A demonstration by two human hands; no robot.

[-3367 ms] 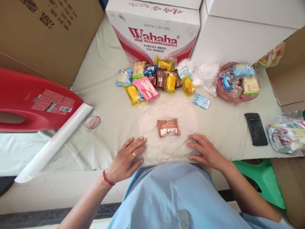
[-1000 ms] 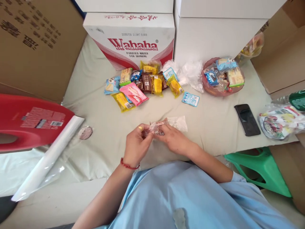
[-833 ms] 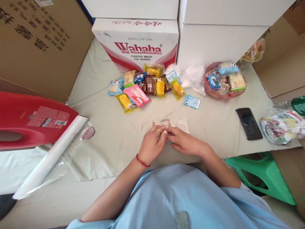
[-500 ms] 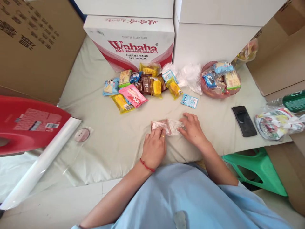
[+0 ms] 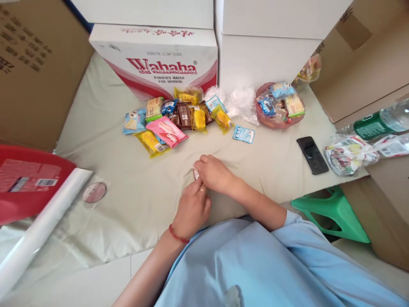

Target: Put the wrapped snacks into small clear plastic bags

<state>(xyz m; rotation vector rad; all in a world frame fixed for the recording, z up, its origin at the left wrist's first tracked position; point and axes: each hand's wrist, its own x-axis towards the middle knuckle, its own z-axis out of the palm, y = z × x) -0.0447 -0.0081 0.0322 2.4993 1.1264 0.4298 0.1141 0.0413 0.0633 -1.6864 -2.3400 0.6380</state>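
My left hand (image 5: 194, 207), with a ring and a red string bracelet, is closed at the near side of a small reddish-brown clear-wrapped packet (image 5: 196, 174). Over the packet's other side, my right hand (image 5: 214, 172) lies with its fingers curled down, touching the left fingers. Only a small bit of the packet shows between them; the rest is hidden. Beyond the hands lies a pile of snacks, among them a pink wafer packet (image 5: 168, 131), a yellow-wrapped cake (image 5: 152, 143) and brown packets (image 5: 184, 115). A flat blue sachet (image 5: 243, 134) lies to their right.
A pink bowl (image 5: 260, 117) of snacks stands at the right back by crumpled clear plastic (image 5: 242, 102). A phone (image 5: 312, 155) and bottle (image 5: 367, 125) lie right. White boxes (image 5: 169, 47) close off the back. A red jug (image 5: 32, 179) and plastic roll (image 5: 44, 226) are left.
My right hand has moved left from the packet's clear plastic end to meet my left hand. The fingers now cover most of the packet. The view has shifted a little.
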